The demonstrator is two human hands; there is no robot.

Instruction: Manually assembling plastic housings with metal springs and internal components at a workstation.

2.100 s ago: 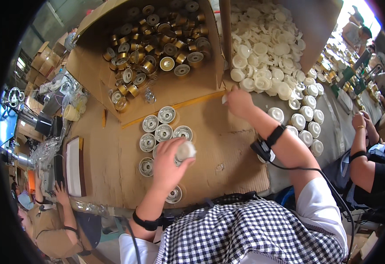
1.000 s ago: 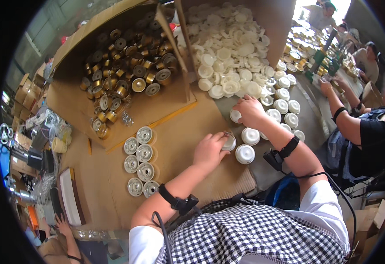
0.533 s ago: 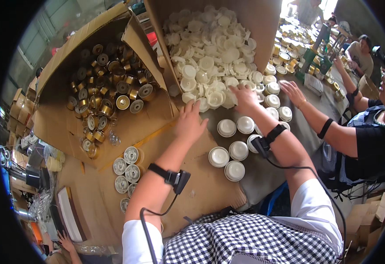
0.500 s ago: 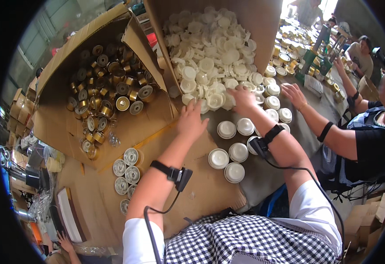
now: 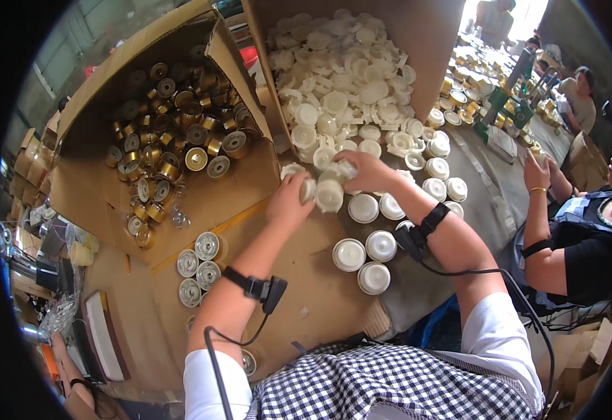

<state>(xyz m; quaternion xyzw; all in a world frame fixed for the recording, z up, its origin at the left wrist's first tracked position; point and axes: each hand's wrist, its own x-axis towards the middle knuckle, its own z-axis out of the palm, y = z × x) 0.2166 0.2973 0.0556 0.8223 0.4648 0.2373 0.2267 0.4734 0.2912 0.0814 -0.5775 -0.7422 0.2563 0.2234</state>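
Note:
Both of my hands are in front of a carton (image 5: pixel 432 52) heaped with translucent white plastic caps (image 5: pixel 334 103). Closed fingers of my left hand (image 5: pixel 288 201) grip a white plastic cap (image 5: pixel 308 190). My right hand (image 5: pixel 372 173) is closed on white plastic caps (image 5: pixel 329 195), which hang close beside the left hand's piece; how many it holds is hard to tell. Just below my right hand, white-topped round pieces (image 5: pixel 363 208) stand in groups on the table. Left of my left forearm, several gold cups with silver faces (image 5: pixel 207 246) stand together.
On the left, an open carton (image 5: pixel 78 185) lies tilted with many loose gold cups (image 5: pixel 196 159). A co-worker (image 5: pixel 565 245) sits at the right, both hands raised around a small piece. Beyond stands a green hand press (image 5: pixel 505 112) among more gold pieces.
My hands have drawn back from the heap toward me and closer together, now gripping white caps. The co-worker's arm has pulled back from the row of white-topped pieces.

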